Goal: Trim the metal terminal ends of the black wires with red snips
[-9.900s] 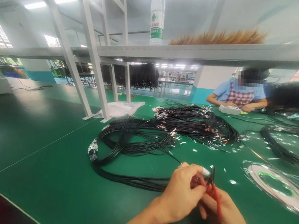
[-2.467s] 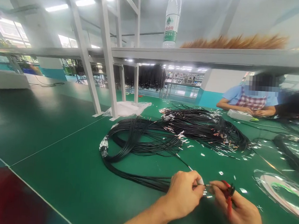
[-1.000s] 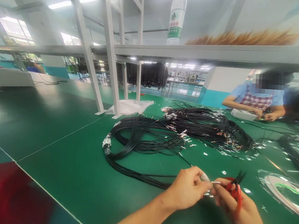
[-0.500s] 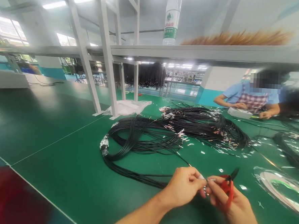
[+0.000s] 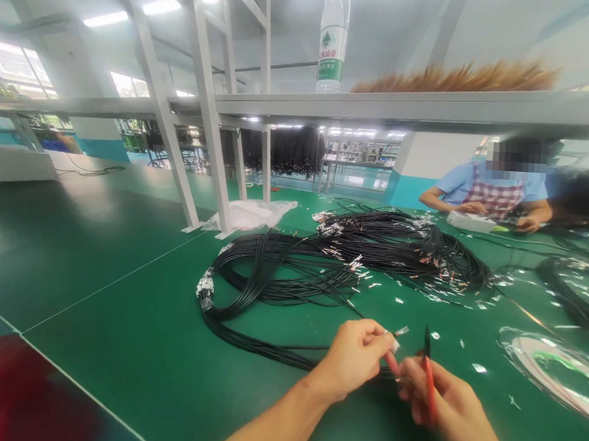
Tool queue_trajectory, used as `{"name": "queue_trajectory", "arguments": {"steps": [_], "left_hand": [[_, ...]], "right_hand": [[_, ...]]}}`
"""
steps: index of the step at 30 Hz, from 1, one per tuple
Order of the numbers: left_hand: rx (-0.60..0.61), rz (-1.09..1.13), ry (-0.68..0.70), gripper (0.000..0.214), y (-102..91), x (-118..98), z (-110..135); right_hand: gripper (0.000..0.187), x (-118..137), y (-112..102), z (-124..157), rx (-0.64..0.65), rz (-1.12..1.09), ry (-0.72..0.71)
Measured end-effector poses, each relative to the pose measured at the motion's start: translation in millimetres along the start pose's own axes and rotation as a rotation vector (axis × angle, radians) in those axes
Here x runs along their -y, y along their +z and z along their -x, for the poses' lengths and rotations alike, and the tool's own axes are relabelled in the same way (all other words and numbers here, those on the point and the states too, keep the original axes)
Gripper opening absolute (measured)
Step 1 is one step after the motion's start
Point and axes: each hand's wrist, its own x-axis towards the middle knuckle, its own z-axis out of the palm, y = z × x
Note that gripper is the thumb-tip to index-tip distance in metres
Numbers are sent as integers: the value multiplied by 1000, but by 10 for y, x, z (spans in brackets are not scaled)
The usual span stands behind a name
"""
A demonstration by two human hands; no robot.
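Note:
My left hand point(image 5: 353, 358) pinches the end of a thin black wire, and a small shiny metal terminal point(image 5: 401, 331) sticks out past its fingertips. My right hand point(image 5: 436, 401) is closed around red-handled cutters point(image 5: 428, 380), whose dark tips point upward just right of the terminal. The held wire runs back into a big looped bundle of black wires point(image 5: 271, 275) lying on the green table point(image 5: 94, 315). A second heap of black wires with metal ends point(image 5: 402, 247) lies behind the bundle.
Small metal scraps point(image 5: 434, 335) are scattered around my hands. A reel in clear wrap point(image 5: 555, 369) lies at right. White shelf legs point(image 5: 201, 108) and a plastic bag point(image 5: 250, 212) stand at the back. A water bottle point(image 5: 332, 40) is on the shelf. A person point(image 5: 496, 189) works opposite.
The cutters have swung from lying sideways at the wire's end to pointing upright. My hands have drawn slightly apart, and the terminal now stands free of the blades.

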Motion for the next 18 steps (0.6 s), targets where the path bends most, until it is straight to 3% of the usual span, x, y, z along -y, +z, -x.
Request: {"name": "queue_trajectory", "arguments": {"steps": [12, 18], "left_hand": [[-18, -10, 59, 16, -63, 7, -10], [-14, -53, 54, 22, -62, 1, -11]], "right_hand": [[59, -66, -45, 0, 212, 246, 80], [60, -90, -55, -23, 219, 243, 110]]}}
